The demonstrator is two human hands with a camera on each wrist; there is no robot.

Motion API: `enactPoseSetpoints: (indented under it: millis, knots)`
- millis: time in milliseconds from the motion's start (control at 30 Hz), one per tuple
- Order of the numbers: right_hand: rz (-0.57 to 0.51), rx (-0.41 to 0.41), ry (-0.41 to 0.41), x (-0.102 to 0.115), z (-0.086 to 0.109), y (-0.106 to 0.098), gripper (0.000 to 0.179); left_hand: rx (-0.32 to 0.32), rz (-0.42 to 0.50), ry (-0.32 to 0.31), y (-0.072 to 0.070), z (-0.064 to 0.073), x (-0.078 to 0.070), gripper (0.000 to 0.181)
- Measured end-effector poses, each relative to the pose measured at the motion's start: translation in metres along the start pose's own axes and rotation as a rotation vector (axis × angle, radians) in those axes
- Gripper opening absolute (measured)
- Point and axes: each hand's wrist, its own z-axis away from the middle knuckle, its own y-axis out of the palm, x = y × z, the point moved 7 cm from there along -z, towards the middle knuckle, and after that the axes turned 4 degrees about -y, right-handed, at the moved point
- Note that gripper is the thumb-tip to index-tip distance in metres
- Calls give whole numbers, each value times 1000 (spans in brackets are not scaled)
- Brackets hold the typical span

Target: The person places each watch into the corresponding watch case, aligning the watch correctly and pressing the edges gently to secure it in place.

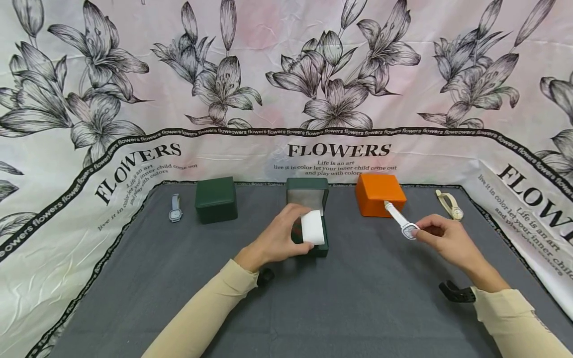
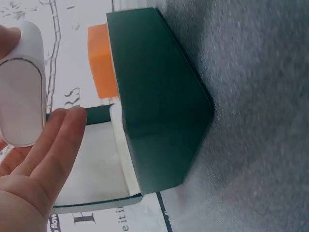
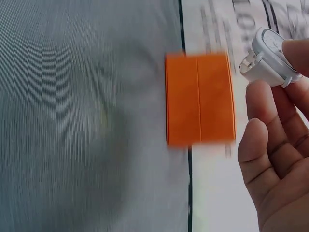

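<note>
Over an open dark green watch box (image 1: 320, 251), my left hand (image 1: 279, 233) pinches a white watch cushion (image 1: 313, 227) between thumb and fingers. In the left wrist view the cushion (image 2: 21, 92) appears at the left, outside the green box (image 2: 159, 96). My right hand (image 1: 447, 241) holds a white-strapped watch (image 1: 408, 229) by its round case, the strap extending toward the orange box. The right wrist view shows the watch (image 3: 273, 58) pinched by the thumb and fingers.
A closed orange box (image 1: 380, 195) stands at the back right, with a cream watch (image 1: 449, 205) beyond it. Toward the left are a closed green box (image 1: 217, 200) and a pale blue watch (image 1: 175, 209). A printed flower cloth (image 1: 241, 154) hangs behind the grey tabletop (image 1: 358, 308).
</note>
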Motion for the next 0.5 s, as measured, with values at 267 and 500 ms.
enactPoseSetpoints:
  millis: [267,500]
  knots:
    - [-174,63,-59,45,-16,46,12,7,154,-16,5,4,-8,70]
    - [-318,82,-91,76,-29,76,12,-28,198,-39,6,7,-9,72]
